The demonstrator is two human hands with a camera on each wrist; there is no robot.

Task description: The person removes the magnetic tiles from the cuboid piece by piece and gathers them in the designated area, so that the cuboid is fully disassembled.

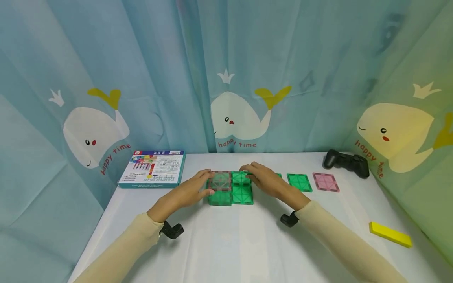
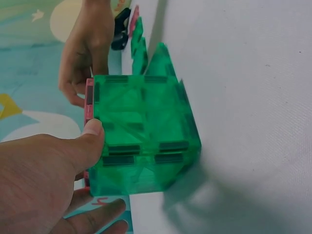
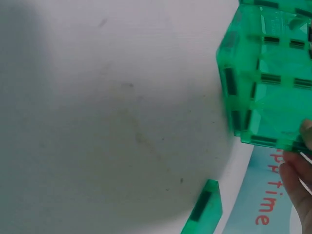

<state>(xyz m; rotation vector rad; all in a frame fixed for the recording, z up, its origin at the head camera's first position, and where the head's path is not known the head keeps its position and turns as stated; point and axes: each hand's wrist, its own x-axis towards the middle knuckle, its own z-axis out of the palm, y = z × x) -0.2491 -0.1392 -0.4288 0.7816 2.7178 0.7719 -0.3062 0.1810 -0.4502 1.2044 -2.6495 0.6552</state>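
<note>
A boxy structure of translucent green magnetic tiles point(image 1: 242, 195) stands mid-table, with a pink magnetic tile point(image 1: 221, 177) over its left part. My left hand point(image 1: 189, 191) grips the structure's left side; in the left wrist view its thumb point(image 2: 94, 131) presses the green face beside the pink edge. At the right part, my right hand point(image 1: 264, 180) pinches the edge of a green tile point(image 3: 280, 117), thumb on one face and fingers beneath, as the right wrist view shows. Just right of that hand lies a flat green tile point(image 1: 299, 182), then a pink tile point(image 1: 326, 182). Another green tile is mostly hidden behind the hand.
A boxed toy set point(image 1: 152, 173) lies at the table's back left. At the back right is a black game controller point(image 1: 346, 163). A yellow block point(image 1: 390, 234) lies near the right edge. Behind the table hangs a blue whale-print curtain point(image 1: 159, 78).
</note>
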